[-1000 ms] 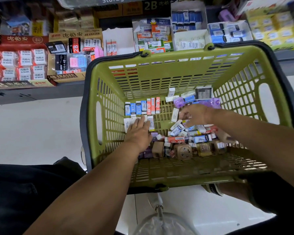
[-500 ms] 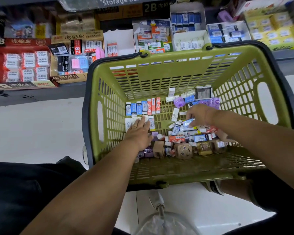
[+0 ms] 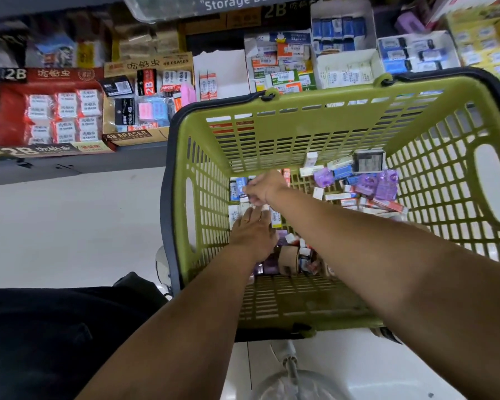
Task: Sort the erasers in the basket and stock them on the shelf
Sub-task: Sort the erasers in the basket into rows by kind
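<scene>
a: two hands are in the green basket (image 3: 300, 134). where are the erasers (image 3: 347, 202)?
b: most lie loose on the right of its floor, with purple packs (image 3: 386, 183) among them. a row of blue erasers (image 3: 237, 187) stands at the left, with white erasers (image 3: 233, 212) just beside it, nearer the person.
a: the left hand (image 3: 253, 230)?
b: it lies flat on the white erasers, grip released, fingers straight.
a: and the right hand (image 3: 264, 189)?
b: it reaches across to the blue row, fingers curled. it is blurred, so i cannot tell whether its grip has one. behind the basket, the shelf (image 3: 70, 166) carries eraser boxes (image 3: 49, 111).
</scene>
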### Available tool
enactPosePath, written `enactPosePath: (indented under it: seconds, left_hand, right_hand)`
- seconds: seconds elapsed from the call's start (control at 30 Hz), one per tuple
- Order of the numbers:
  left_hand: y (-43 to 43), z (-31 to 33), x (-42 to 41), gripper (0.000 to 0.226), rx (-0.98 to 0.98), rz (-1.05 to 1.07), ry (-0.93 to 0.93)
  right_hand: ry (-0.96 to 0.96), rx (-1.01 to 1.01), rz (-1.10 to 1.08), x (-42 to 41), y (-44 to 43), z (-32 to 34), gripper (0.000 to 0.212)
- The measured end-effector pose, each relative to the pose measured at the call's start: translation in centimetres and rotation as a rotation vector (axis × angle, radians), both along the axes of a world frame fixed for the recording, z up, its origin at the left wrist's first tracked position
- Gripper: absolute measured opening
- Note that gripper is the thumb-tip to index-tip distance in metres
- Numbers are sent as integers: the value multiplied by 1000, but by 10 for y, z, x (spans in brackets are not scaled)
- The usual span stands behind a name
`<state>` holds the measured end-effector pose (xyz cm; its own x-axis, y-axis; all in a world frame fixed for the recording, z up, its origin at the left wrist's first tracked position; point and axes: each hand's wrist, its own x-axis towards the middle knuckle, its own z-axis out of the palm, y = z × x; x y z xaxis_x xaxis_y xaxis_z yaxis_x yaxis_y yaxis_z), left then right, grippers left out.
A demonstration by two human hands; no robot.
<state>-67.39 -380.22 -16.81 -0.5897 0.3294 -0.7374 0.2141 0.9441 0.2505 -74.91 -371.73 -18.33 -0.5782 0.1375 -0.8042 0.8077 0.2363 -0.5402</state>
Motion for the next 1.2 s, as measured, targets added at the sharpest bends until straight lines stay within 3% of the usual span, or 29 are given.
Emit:
enactPosePath:
  seconds: [0.17, 0.3, 0.47, 0.53, 0.63, 0.77, 0.87, 1.0, 1.1, 1.2]
  left_hand:
    - [-1, 1, 4, 65, 0, -20, -8]
    - [-1, 1, 4, 68, 0, -19, -1]
    - [4, -2, 4, 68, -3, 10, 16]
    - [9, -1, 3, 64, 25, 26, 105]
    - [21, 0, 3, 51, 160, 1, 167]
    - [39, -2, 3, 44, 330, 163, -57]
    - [52, -7, 3, 65, 329, 221, -184]
    - [61, -12, -1, 102, 268, 151, -311]
    - [61, -14, -5, 102, 194, 42, -258]
    - [67, -14, -5, 89, 222, 66, -247]
  right_hand:
    - [9, 60, 55, -16, -13, -6, 10]
    - [175, 259, 238, -9, -6, -3, 8]
    - [340, 228, 309, 25, 57, 11, 9]
    - [359, 218, 380, 38, 98, 16, 6]
    - [293, 261, 559, 52, 146, 18, 8]
    - [146, 364, 869, 66, 159, 14, 40]
    - [149, 442, 1034, 69, 157, 17, 55]
    - [73, 350, 1133, 73, 161, 22, 70]
    - [41, 368, 1221, 71, 155, 21, 79]
    - [63, 363, 1231, 65, 147, 18, 63]
